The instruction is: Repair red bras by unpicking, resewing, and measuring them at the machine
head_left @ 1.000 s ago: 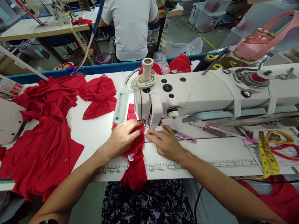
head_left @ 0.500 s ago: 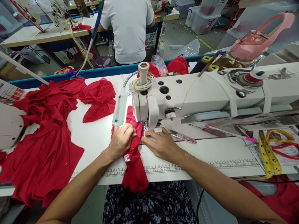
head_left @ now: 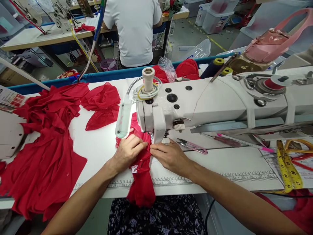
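The left hand (head_left: 129,149) has spread out again.

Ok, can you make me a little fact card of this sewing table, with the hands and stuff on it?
Left hand: lying on the red cloth
Right hand: fingertips at the cloth's right edge
Machine: white sewing machine, reaching in from the right
Far left: big red pile
Right side: snips, yellow tape measure
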`<state>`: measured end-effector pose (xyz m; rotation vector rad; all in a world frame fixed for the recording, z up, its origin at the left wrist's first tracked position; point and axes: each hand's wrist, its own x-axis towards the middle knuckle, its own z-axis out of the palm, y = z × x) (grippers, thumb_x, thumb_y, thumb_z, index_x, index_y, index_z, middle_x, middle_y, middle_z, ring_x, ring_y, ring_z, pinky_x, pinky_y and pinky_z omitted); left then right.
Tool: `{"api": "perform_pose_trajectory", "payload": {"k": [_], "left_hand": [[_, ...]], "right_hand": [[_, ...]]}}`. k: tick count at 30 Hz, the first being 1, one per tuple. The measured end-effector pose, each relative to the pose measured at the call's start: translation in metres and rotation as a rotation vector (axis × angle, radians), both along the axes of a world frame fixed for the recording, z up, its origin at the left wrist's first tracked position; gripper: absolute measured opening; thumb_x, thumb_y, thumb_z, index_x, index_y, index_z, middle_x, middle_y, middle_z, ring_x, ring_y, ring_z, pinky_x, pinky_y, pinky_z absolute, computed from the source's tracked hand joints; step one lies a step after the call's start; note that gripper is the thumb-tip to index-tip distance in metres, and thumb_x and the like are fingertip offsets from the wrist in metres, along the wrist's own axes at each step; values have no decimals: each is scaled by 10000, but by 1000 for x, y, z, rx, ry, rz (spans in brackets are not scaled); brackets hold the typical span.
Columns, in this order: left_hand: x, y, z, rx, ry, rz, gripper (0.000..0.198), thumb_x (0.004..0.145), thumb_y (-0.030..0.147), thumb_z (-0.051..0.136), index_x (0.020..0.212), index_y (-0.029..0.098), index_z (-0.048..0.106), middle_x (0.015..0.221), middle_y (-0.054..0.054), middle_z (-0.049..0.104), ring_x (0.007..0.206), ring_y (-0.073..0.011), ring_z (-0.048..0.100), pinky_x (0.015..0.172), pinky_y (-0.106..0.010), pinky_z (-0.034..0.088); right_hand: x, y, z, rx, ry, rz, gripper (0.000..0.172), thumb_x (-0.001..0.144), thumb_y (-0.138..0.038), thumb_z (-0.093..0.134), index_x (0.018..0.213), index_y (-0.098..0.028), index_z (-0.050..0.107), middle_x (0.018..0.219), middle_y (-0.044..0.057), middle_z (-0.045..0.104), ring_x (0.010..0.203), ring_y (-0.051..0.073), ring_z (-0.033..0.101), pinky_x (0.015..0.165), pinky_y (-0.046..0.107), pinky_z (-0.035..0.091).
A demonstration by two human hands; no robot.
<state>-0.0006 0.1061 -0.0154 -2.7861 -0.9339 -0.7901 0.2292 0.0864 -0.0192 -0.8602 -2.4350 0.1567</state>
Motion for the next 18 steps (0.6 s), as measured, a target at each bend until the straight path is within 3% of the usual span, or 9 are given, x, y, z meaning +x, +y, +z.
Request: {"api": "perform_pose_trajectory", "payload": {"k": [7,11,14,16,18], "left_hand": [[-2,3,-3,-63,-32,-35,219,955,78,504,1106,158,641,782,-29,618,723,-157,503,636,-299,330],[-1,0,-1,-41,61,-9,252,958,89,500,1144,176,645,783,-38,627,715,-167,539,653,-313,344],[2,-8,4,7,151,22,252,957,113,513,1159,176,650,1033,-113,690,994,-253,616,792,-387,414],[3,-13,7,18,183,42,265,958,110,510,1177,170,646,1169,-129,683,1182,-299,570,864,-418,426],[3,-16,8,5,191,61,289,954,97,507,1200,172,639,1155,-114,702,1198,-305,573,870,-427,439]], "right_hand": [[-1,-1,3,-11,15,1,169,957,-109,542,988,-188,689,1001,6,747,816,134,595,716,328,322],[2,-4,6,5,44,7,153,935,-106,568,988,-187,686,995,-2,756,812,145,592,749,329,325],[4,-6,8,-5,59,16,176,919,-99,555,995,-192,683,1009,-1,759,814,149,591,785,339,331],[4,-7,8,-9,57,13,196,910,-91,542,1002,-194,681,1020,3,758,829,153,596,801,345,332],[4,-7,7,-12,42,7,210,908,-89,535,1018,-196,678,1032,10,756,844,157,600,804,352,330]]}}
